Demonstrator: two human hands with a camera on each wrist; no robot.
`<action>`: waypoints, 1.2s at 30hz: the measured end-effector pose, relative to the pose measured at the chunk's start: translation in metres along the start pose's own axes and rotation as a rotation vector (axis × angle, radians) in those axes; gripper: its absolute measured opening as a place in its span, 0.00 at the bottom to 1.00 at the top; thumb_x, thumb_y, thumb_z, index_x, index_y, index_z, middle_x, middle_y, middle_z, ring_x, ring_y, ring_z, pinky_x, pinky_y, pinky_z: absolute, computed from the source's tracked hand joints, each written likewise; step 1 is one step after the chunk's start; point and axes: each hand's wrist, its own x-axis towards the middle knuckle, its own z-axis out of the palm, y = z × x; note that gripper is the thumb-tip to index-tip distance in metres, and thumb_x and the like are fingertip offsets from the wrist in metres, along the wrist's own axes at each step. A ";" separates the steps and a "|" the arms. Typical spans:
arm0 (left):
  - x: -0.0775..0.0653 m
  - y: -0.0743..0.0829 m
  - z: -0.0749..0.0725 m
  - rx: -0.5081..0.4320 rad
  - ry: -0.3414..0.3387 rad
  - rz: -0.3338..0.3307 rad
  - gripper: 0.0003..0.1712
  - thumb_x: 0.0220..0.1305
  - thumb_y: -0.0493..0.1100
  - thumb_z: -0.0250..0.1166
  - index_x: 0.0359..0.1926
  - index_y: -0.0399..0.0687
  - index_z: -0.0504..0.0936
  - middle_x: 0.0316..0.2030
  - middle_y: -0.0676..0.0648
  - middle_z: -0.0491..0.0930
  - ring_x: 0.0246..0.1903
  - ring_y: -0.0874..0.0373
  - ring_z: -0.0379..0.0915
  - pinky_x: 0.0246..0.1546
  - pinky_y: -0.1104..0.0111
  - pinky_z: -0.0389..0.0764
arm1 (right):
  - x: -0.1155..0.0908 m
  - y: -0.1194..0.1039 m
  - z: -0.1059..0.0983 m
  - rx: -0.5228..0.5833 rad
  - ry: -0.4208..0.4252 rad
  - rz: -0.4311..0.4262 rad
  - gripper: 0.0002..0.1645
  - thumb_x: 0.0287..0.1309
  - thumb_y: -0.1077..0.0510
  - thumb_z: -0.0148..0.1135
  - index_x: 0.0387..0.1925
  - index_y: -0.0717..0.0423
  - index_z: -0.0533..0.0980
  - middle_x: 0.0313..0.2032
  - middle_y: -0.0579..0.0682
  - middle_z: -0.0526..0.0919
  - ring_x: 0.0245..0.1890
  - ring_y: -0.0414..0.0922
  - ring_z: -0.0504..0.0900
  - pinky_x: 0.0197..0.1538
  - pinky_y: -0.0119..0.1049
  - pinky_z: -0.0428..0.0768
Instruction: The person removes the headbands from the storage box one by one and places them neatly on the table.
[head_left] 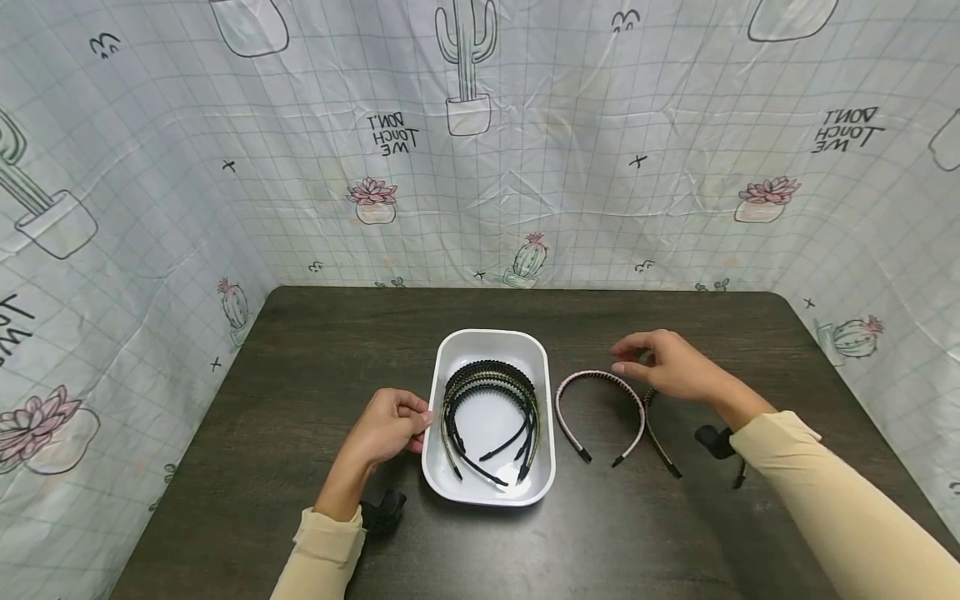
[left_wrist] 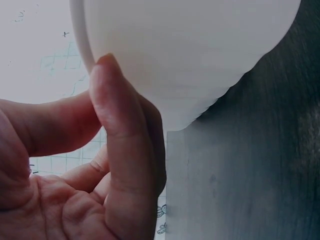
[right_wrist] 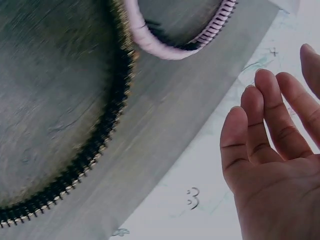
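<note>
A white tray [head_left: 489,498] stands mid-table with several dark and gold headbands [head_left: 491,375] nested in it. My left hand [head_left: 390,425] pinches the tray's left rim. In the left wrist view, thumb and finger meet at the edge of its wall. A pink headband [head_left: 596,374] lies on the table just right of the tray. Beside it is a black-and-gold headband [right_wrist: 107,130], partly hidden by my right hand in the head view. That right hand [head_left: 667,364] hovers near the tops of these two headbands, holding nothing, its fingers loosely bent.
Under the right forearm, a dark tip [head_left: 741,475] pokes out; the rest of that item is hidden. Both wrists carry a black camera mount. A patterned cloth [head_left: 510,183] hangs behind and beside the dark wooden table [head_left: 337,333].
</note>
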 end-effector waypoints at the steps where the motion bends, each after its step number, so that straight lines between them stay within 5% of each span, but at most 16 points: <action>1: 0.000 0.000 0.000 -0.004 -0.001 0.000 0.10 0.71 0.31 0.63 0.46 0.24 0.81 0.26 0.45 0.81 0.24 0.59 0.76 0.25 0.69 0.84 | 0.001 -0.002 0.000 0.005 0.000 -0.007 0.19 0.73 0.56 0.65 0.58 0.63 0.82 0.52 0.59 0.87 0.50 0.49 0.85 0.47 0.36 0.84; 36: 0.003 -0.002 0.001 0.000 0.000 0.005 0.08 0.71 0.30 0.62 0.44 0.24 0.81 0.25 0.44 0.82 0.23 0.59 0.78 0.24 0.69 0.85 | 0.037 -0.069 0.023 0.135 -0.036 -0.093 0.16 0.71 0.56 0.68 0.54 0.62 0.84 0.43 0.50 0.88 0.41 0.42 0.83 0.42 0.35 0.82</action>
